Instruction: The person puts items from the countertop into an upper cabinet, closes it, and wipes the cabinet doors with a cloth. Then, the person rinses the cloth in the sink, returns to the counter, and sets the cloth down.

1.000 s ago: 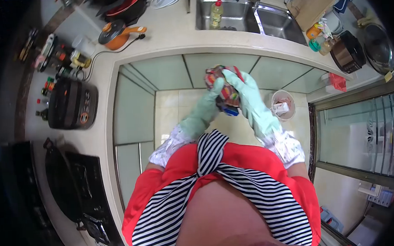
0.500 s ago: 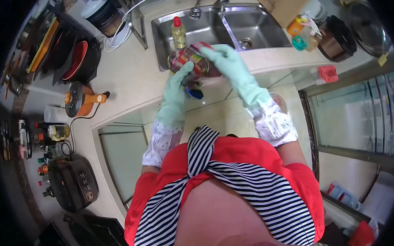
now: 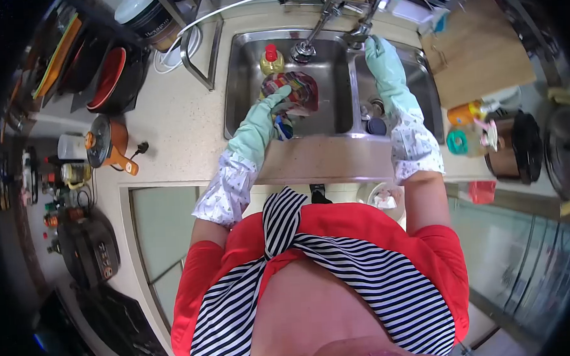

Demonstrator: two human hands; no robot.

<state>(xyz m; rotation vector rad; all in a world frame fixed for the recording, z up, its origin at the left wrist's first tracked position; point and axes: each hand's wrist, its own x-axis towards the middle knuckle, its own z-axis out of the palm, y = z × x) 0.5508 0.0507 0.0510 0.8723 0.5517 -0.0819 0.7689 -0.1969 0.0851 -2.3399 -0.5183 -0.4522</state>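
Observation:
My left hand (image 3: 260,118), in a pale green rubber glove, is closed on a jar (image 3: 300,91) with a colourful, mostly red label. The jar lies tilted over the left basin of the steel sink (image 3: 289,132). Just under those fingers shows a blue scrubbing pad (image 3: 284,128), partly hidden by the glove. At the back of the sink, my gloved right hand (image 3: 385,62) has its fingers closed at the side of the faucet (image 3: 359,31); the part they touch is hidden. A yellow bottle with a red cap (image 3: 271,61) stands in the left basin behind the jar.
A second spout (image 3: 303,50) hangs over the left basin. The right basin holds a dark round lid (image 3: 377,126). A cutting board (image 3: 477,55) leans at the right. An orange-handled pot (image 3: 108,144) stands on the left counter, and a bin (image 3: 384,196) is on the floor below.
My right hand has left the jar and reached up to the faucet. My left hand has carried the jar forward from the counter edge into the left basin. The view has shifted too.

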